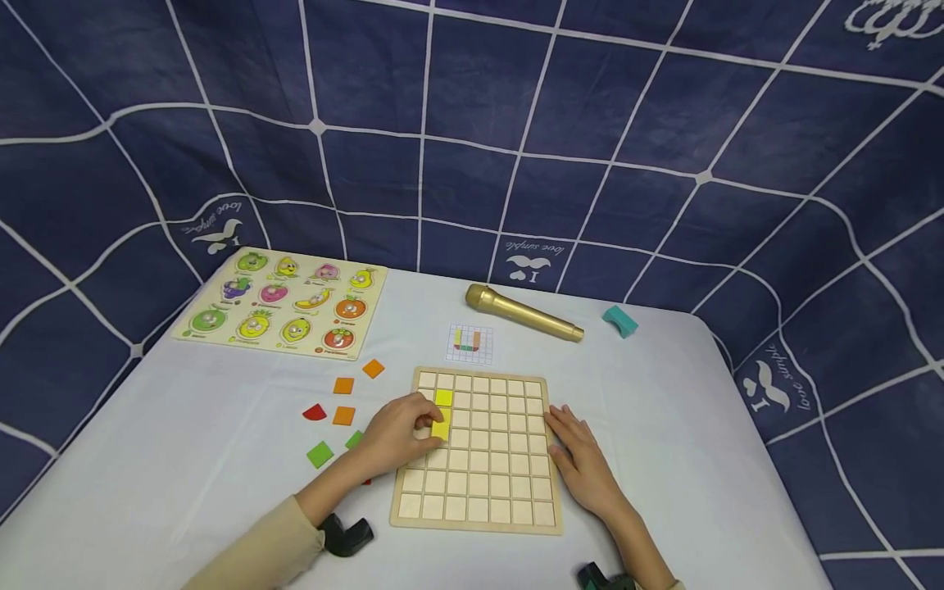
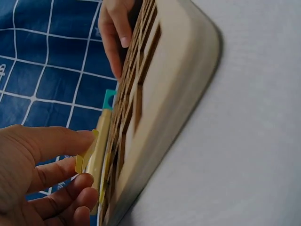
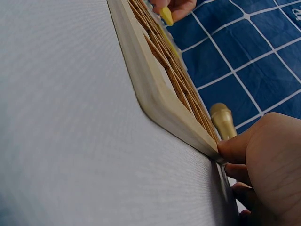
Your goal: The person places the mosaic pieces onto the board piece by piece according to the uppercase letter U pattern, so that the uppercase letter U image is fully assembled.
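Observation:
My left hand pinches a yellow square tile between thumb and fingers, held just above the wooden grid board. Another yellow tile lies in a cell of the board's second column from the left. Whether more yellow lies under the held tile, I cannot tell. My right hand rests at the board's right edge, its thumb and fingers touching the rim with the fingers extended. In the right wrist view that thumb presses the edge, and the other fingers are partly hidden.
Left of the board lie orange tiles, a red piece and green tiles. Beyond it are a pattern card, a gold microphone and a teal block. A fruit puzzle board lies back left.

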`<state>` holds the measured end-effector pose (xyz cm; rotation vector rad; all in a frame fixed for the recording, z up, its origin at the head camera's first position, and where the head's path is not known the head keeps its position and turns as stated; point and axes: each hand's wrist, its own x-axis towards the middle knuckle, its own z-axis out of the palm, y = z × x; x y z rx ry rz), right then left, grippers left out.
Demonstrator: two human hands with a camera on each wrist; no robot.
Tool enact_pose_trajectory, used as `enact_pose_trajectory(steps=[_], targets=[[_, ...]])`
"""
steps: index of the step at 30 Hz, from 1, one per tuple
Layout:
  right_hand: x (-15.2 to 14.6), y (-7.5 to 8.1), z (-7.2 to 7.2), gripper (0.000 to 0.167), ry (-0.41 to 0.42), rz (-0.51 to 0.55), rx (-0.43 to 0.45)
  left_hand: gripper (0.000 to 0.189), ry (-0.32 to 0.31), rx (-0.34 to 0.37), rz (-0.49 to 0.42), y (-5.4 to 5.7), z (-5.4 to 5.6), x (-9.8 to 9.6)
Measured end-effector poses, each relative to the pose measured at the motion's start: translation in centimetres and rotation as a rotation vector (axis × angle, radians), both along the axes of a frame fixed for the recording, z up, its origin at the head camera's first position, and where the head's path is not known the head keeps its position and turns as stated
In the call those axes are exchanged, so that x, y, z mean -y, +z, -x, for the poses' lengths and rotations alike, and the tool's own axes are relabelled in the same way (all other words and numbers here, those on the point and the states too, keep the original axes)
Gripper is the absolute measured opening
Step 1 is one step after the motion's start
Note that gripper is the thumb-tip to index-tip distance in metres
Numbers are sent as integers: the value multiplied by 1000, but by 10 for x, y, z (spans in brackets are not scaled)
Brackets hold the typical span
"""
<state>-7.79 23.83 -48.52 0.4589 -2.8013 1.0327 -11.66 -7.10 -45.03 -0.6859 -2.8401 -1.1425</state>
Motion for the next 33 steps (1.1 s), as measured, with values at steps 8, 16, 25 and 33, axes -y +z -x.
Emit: enact_pose_trajectory(steps=[8, 16, 25, 33], targets=[[0, 2, 0, 46, 2, 1, 0, 22, -9, -3, 49, -7, 1, -3], [0, 1, 0, 46, 3, 2, 3, 23, -8, -28, 60, -8, 2, -5], [0, 1, 0, 46, 4, -1, -6, 22, -12, -45, 59, -7, 1, -4], [0, 2, 0, 45, 2, 1, -5, 22, -18, -49, 65, -7, 1, -5]])
